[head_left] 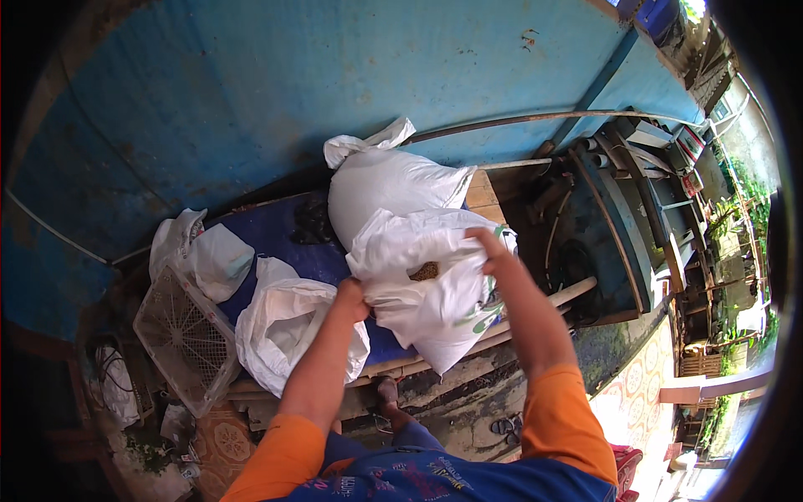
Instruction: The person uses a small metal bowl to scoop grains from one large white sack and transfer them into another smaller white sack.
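Note:
At the middle, a white woven sack (393, 259) has its mouth open, showing brown granular contents (424, 271). My left hand (353, 297) is closed on its rim at the left. At its upper right, my right hand (493, 247) touches the fabric, fingers apart and partly bent. A full white sack (393, 188) with a gathered top lies behind. An opened white sack (280, 330) sits at lower left of my hands.
The sacks rest on a blue-covered wooden platform (284, 222) against a blue wall (251, 84). A plastic crate (180, 335), more white bags (217, 259) and a black plastic bag (311, 219) are at left. Weathered wooden structures (636, 226) stand right.

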### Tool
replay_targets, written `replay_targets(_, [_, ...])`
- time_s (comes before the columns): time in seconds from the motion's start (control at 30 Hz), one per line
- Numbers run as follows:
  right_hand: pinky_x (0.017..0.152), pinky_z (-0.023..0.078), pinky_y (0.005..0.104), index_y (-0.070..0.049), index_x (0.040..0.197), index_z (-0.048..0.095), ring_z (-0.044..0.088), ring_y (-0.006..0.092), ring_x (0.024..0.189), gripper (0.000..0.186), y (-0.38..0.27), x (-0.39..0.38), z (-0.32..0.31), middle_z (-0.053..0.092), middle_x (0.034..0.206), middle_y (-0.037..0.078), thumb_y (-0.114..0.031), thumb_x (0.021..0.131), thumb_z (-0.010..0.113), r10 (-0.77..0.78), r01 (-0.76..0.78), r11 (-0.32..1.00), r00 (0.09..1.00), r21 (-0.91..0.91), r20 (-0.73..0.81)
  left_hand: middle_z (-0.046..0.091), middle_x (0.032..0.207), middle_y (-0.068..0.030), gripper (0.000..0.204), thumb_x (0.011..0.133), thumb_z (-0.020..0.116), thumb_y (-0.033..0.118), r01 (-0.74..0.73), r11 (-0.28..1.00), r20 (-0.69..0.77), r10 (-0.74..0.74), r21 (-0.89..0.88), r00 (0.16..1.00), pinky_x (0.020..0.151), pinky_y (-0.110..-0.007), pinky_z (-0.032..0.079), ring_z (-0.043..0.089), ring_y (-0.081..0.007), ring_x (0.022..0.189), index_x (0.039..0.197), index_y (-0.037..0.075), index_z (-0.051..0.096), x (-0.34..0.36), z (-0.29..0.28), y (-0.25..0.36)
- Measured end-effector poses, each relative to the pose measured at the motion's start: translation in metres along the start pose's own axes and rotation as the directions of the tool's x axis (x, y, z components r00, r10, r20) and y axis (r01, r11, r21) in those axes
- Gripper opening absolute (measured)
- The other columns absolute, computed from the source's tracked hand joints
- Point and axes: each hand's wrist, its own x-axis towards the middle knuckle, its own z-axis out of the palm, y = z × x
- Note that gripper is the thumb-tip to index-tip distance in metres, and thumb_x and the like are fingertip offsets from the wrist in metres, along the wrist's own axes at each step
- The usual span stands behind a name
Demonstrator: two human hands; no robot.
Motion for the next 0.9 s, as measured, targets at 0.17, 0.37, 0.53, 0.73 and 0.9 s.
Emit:
replay_targets(0.17, [0.088, 0.050, 0.0477, -0.003, 0.106, 0.061, 0.063, 0.0327, 0.098, 0.030, -0.060, -0.018, -0.087, 0.064, 0.106, 0.019, -0.014, 0.078, 0.057, -0.167, 0.167, 0.986, 0.986, -0.013, -0.027, 0.064, 0.117, -0.0064, 0.036, 0.093, 0.053, 0.021, 0.400, 0.884, 0.272, -0.457, 0.242, 0.847, 0.092, -0.042, 0.051, 0.063, -0.0233, 0.104, 0.125, 0.004, 0.054, -0.009, -0.069, 0.008])
replay_targets(0.37, [0.089, 0.044, 0.0355, 0.006, 0.128, 0.046, 0.058, 0.0252, 0.101, 0.061, -0.003, -0.046, -0.051, 0.060, 0.112, 0.017, -0.036, 0.088, 0.065, -0.798, 0.563, 0.600, 0.367, -0.568, -0.479, 0.056, 0.118, -0.0138, 0.048, 0.087, 0.063, 0.018, -0.089, 0.684, -0.195, 0.327, 0.724, 0.925, 0.089, -0.041, 0.046, 0.056, -0.0273, 0.106, 0.133, 0.012, 0.051, -0.036, -0.042, -0.023])
replay_targets(0.53, [0.113, 0.021, 0.0392, 0.005, 0.146, 0.015, 0.031, 0.0289, 0.135, 0.071, 0.157, -0.102, 0.040, 0.031, 0.146, 0.020, -0.016, 0.093, 0.057, -0.747, 0.708, 0.565, 0.221, -0.424, -0.627, 0.039, 0.133, -0.0214, 0.069, 0.081, 0.068, 0.015, -0.440, -0.466, 0.633, 0.656, 0.768, 0.411, 0.104, -0.049, 0.030, 0.036, -0.0389, 0.127, 0.142, 0.010, 0.038, -0.089, -0.024, -0.023])
replay_targets(0.73, [0.105, 0.035, 0.0394, 0.004, 0.141, 0.028, 0.043, 0.0269, 0.125, 0.062, 0.169, -0.040, 0.080, 0.039, 0.141, 0.018, -0.029, 0.096, 0.056, -0.613, 0.777, 0.558, 0.623, 0.291, -0.486, 0.036, 0.143, -0.0238, 0.076, 0.078, 0.074, 0.035, -0.300, -0.272, 0.403, 0.542, 0.914, 0.738, 0.103, -0.047, 0.033, 0.037, -0.0392, 0.131, 0.141, 0.009, 0.039, -0.050, 0.017, -0.043])
replay_targets(0.9, [0.085, 0.052, 0.0460, 0.000, 0.122, 0.052, 0.060, 0.0294, 0.100, 0.036, 0.136, -0.003, 0.072, 0.059, 0.112, 0.014, -0.023, 0.094, 0.054, -0.327, 0.384, 0.748, 0.923, 0.540, -0.204, 0.062, 0.116, -0.0162, 0.058, 0.081, 0.070, 0.028, -0.156, 0.226, 0.003, 0.559, 0.962, 0.829, 0.089, -0.048, 0.044, 0.061, -0.0341, 0.106, 0.130, 0.009, 0.047, 0.012, 0.002, -0.046])
